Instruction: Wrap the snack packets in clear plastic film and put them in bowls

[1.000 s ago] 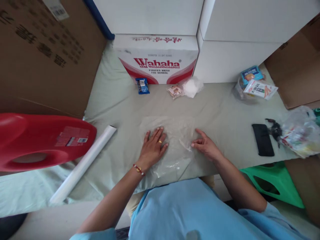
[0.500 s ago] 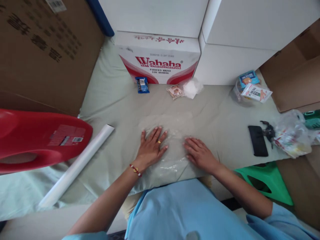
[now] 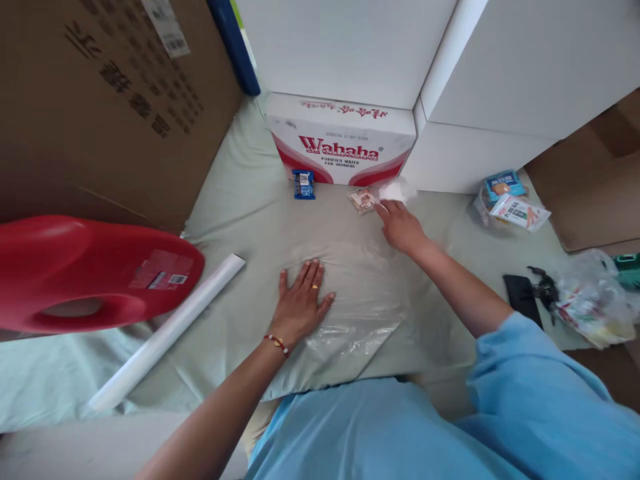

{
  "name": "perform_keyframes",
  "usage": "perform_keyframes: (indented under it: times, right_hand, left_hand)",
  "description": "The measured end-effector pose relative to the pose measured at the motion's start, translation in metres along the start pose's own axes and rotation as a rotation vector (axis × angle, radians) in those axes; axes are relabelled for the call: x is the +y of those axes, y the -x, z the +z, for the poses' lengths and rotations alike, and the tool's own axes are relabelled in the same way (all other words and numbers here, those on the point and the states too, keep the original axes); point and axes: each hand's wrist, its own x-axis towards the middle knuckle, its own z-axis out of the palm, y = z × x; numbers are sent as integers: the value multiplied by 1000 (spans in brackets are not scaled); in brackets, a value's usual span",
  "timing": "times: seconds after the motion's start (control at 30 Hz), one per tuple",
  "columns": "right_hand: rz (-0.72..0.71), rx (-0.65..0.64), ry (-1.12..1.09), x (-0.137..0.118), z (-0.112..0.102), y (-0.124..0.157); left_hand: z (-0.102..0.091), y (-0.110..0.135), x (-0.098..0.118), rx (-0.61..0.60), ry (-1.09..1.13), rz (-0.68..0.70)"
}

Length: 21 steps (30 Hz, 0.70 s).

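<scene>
My left hand [image 3: 301, 303] lies flat with its fingers spread on a clear plastic sheet or bag [image 3: 365, 280]. My right hand [image 3: 401, 227] reaches forward, fingers stretched out and slightly bent. Its fingertips are at the near edge of a small clear packet with white contents [image 3: 393, 191]; whether they touch it I cannot tell. Just left of those fingertips is a small printed snack packet [image 3: 363, 200]. Farther left, a blue wrapped snack [image 3: 304, 185] rests against the front of the white and red water carton [image 3: 345, 150].
At left are a red plastic jug [image 3: 115, 273], a white roll [image 3: 170, 333] and a large cardboard box [image 3: 125, 120]. A clear tub with snack packs [image 3: 485, 207], a black phone [image 3: 521, 297] and a filled plastic bag [image 3: 593, 300] stand at right on the cloth-covered table [image 3: 240, 300].
My right hand has left the plastic sheet and moved forward to the small packets by the carton. My left hand stays flat on the sheet. The view has shifted slightly.
</scene>
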Motion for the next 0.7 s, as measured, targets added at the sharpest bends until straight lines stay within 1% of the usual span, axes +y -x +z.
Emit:
perform_keyframes:
  times: [0.03,0.1,0.17,0.2,0.27,0.33,0.37,0.4,0.47,0.53,0.57,0.63,0.7]
  right_hand:
    - [-40,30,0,-2,5,-24]
    - [-74,18,-6,-8,12,-61]
    - [-39,-3,-15,-11,14,-79]
    - [-11,24,-29,-12,13,-80]
    - [40,171,-112,-13,7,-64]
    - [83,330,-293,-15,0,-31]
    - [110,366,-413,-17,-2,-10]
    - [145,351,-538,-20,-3,11]
    - [231,254,-735,-28,-2,49]
    - [285,183,-806,-35,3,74]
    - [301,158,-792,-39,6,79]
    - [337,93,-672,-48,9,79]
    - [380,-58,-476,-60,8,70]
  left_hand:
    - [0,0,0,1,-1,-2]
    - [-1,0,0,1,-6,-1]
    - [-1,1,0,-7,-8,4]
    - [-1,1,-1,-11,-7,6]
    - [1,0,-2,-14,-1,8]
    - [3,0,-3,-4,8,10]
    - [3,0,-4,3,13,12]
    - [4,0,-4,8,18,14]
    - [4,0,-4,11,28,17]
    - [3,0,-4,11,38,19]
    - [3,0,-3,13,40,19]
    - [1,0,-2,20,38,17]
    - [1,1,-1,28,31,11]
